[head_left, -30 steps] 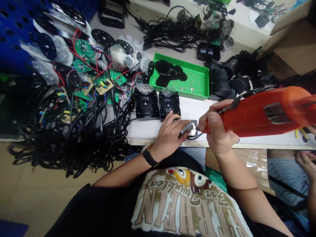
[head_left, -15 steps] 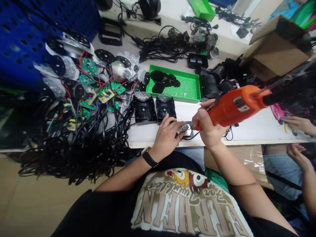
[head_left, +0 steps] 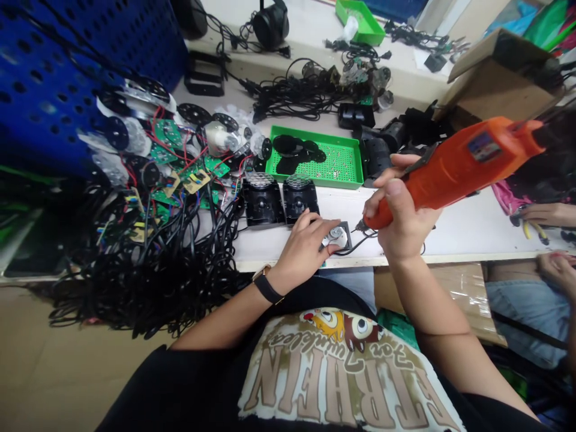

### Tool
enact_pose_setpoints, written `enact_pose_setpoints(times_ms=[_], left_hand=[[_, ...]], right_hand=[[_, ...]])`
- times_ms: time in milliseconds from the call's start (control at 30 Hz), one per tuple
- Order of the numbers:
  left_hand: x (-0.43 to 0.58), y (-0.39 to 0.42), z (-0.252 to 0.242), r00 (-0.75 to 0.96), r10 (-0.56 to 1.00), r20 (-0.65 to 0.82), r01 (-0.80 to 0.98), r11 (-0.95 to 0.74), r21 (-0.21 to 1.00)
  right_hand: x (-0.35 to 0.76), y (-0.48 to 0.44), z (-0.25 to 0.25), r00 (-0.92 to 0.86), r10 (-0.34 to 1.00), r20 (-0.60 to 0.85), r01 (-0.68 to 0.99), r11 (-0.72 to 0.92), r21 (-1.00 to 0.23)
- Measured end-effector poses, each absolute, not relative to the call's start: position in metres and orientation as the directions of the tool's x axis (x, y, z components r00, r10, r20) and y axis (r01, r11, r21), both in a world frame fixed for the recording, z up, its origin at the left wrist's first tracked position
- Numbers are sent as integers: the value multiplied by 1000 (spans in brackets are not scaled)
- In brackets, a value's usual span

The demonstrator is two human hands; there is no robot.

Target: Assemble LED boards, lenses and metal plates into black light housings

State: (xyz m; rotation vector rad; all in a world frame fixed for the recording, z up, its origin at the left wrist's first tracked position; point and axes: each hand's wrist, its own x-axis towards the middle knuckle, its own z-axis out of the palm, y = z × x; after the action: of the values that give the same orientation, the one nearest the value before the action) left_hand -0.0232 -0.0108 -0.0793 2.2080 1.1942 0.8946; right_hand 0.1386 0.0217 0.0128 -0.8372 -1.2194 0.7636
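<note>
My right hand (head_left: pixel 400 219) is wrapped around an orange electric screwdriver (head_left: pixel 459 168). The tool lies tilted, its tip pointing left and down beside a small silver motor-like part (head_left: pixel 336 234). That part sits on a dark square frame at the bench's front edge, and the fingers of my left hand (head_left: pixel 303 243) grip it from the left. A thin black cable (head_left: pixel 355 245) runs from the frame toward the right. Just behind my left hand stand two black housings (head_left: pixel 263 201) with round grilles, side by side.
A green tray (head_left: pixel 317 180) holds black discs and small screws. Wired green circuit boards (head_left: pixel 164 135) and a heap of black cables (head_left: pixel 148 294) fill the left. An open cardboard box (head_left: pixel 499 78) stands at the right rear. A co-worker's hand (head_left: pixel 551 213) is near pliers at far right.
The screwdriver and my right hand have moved right and back from the part, so its tip now shows. The part appears more upright, with its round end facing up.
</note>
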Motion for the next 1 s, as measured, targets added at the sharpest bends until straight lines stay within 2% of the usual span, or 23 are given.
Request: enact_pose_setpoints(times_ms=[167, 267, 533, 733, 1000], left_hand=[[-20, -6, -83, 358, 853, 380, 490, -518, 701], [-20, -7, -86, 337, 866, 370, 489, -497, 717], [-18, -12, -83, 334, 855, 396, 584, -518, 625], [-17, -12, -84, 330, 857, 396, 592, -515, 620], [-20, -17, -87, 333, 867, 371, 583, -498, 642]], right_hand=[[142, 21, 5, 133, 859, 494, 41, 494, -869], [145, 21, 1, 138, 856, 498, 34, 499, -866], [145, 21, 0, 114, 862, 494, 9, 497, -868], [145, 24, 3, 57, 858, 510, -9, 511, -860], [149, 22, 0, 39, 858, 512, 180, 498, -848]])
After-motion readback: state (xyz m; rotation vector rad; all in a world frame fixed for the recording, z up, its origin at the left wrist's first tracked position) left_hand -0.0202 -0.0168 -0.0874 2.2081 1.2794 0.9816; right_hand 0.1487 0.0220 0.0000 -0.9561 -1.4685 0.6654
